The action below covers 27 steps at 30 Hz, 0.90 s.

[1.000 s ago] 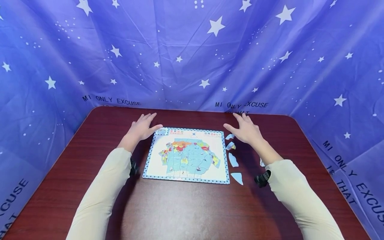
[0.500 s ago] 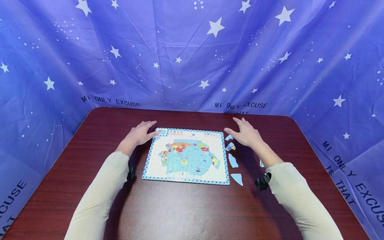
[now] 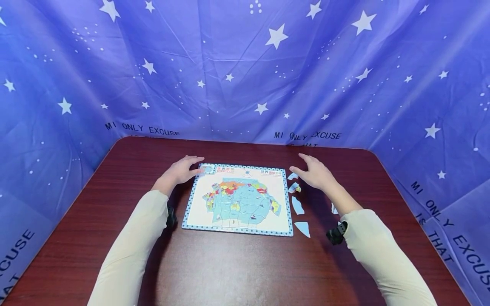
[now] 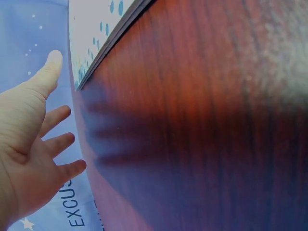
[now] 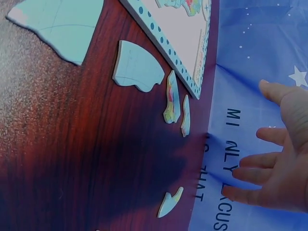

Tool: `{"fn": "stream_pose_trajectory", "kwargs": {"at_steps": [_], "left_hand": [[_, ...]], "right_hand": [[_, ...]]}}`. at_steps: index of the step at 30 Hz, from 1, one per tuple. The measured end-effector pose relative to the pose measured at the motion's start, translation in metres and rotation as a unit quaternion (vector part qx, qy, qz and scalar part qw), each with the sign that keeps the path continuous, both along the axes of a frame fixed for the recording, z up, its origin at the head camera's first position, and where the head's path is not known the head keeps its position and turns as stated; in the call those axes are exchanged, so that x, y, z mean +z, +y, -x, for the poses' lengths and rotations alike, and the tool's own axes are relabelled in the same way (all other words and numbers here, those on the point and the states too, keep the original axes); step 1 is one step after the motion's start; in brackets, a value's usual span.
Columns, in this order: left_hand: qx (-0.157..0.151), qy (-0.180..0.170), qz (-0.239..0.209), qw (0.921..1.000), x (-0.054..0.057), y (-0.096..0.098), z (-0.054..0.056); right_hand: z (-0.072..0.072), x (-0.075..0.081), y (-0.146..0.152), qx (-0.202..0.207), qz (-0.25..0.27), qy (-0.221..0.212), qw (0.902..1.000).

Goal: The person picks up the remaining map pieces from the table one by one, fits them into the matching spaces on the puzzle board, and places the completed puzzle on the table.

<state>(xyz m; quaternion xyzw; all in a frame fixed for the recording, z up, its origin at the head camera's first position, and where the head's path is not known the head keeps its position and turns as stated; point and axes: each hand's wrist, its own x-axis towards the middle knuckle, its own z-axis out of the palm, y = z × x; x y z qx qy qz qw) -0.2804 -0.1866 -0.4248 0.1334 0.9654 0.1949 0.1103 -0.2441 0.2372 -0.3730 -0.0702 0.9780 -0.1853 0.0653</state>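
Note:
A world-map puzzle board (image 3: 200, 216) with a blue-dotted border lies flat mid-table, its map partly filled with joined pieces. At its far left corner, my left hand (image 3: 179, 171) is held with fingers extended and thumb near the corner; the left wrist view shows that hand (image 4: 33, 134) above the table, holding nothing. Off the far right corner, my right hand (image 3: 317, 172) hovers with spread fingers, likewise holding nothing in the right wrist view. Loose puzzle pieces lie along the board's right side, including a pale blue wedge (image 3: 302, 228), a curved piece (image 3: 297, 205) and a multicoloured one (image 3: 294, 188).
Another loose piece (image 5: 169, 203) lies farther right, partly hidden by my right forearm in the head view. The dark red wooden table (image 3: 229, 267) has rounded far corners. A blue star-printed curtain (image 3: 245, 63) hangs behind and at both sides. Black wrist devices (image 3: 337, 233) sit under my sleeves.
Both hands have come down slightly in the head view, toward the near side. The fingers of the left hand have drawn closer together. The board and loose pieces have stayed put.

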Motion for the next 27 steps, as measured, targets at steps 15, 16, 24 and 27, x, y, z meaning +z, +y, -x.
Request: {"fn": "stream_pose_trajectory", "kwargs": {"at_steps": [15,16,24,27], "left_hand": [[-0.001,-0.038,-0.01,0.9992,-0.005,0.0,-0.004],[0.0,-0.038,-0.01,0.9992,-0.005,0.0,-0.004],[-0.003,-0.057,-0.028,0.998,0.0,0.0,-0.004],[-0.003,-0.062,-0.032,0.9976,0.0,-0.001,-0.003]], "right_hand": [[0.002,-0.01,0.007,0.01,0.043,-0.005,0.999],[0.003,-0.011,0.008,0.011,0.045,-0.002,0.9989],[0.008,-0.021,0.016,0.008,0.054,0.004,0.9985],[0.01,-0.024,0.018,0.007,0.056,0.007,0.9984]]}}
